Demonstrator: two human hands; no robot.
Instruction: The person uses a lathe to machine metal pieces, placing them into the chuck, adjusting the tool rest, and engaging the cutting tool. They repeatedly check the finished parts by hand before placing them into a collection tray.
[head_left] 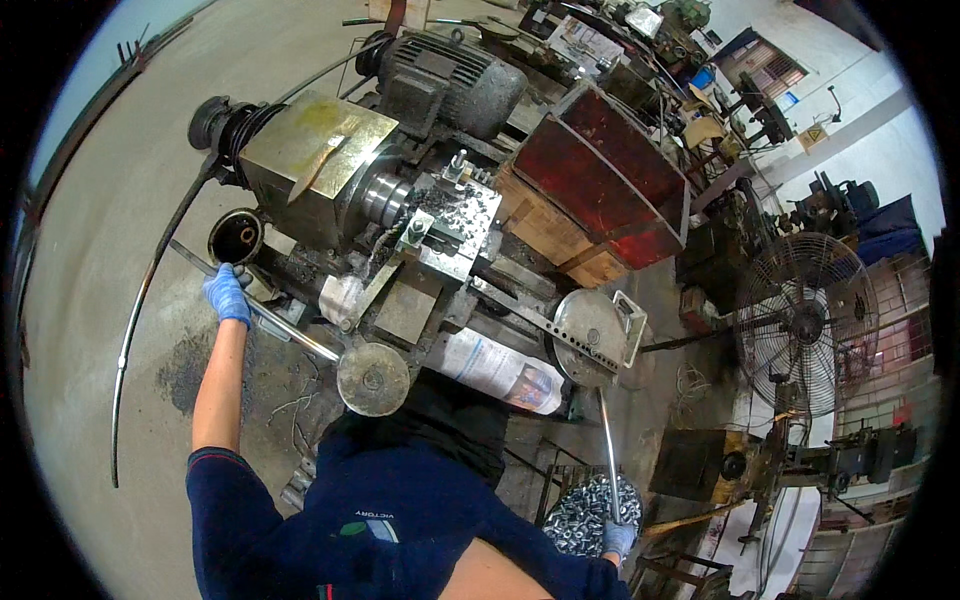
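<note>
Head view shows my gloved left hand (227, 294) closed on the lathe's long lever (270, 320), my gloved right hand (618, 538) gripping a thin metal rod (606, 440) above the heap of small metal parts (585, 512) beside it, so I judge the work mid-run, with chips lying around the chuck (383, 198).

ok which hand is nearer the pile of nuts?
Right. The right hand grips a long lever just beside the pile of nuts, at its right edge. The left hand is far off at the upper left, holding a metal bar on the lathe.
</note>
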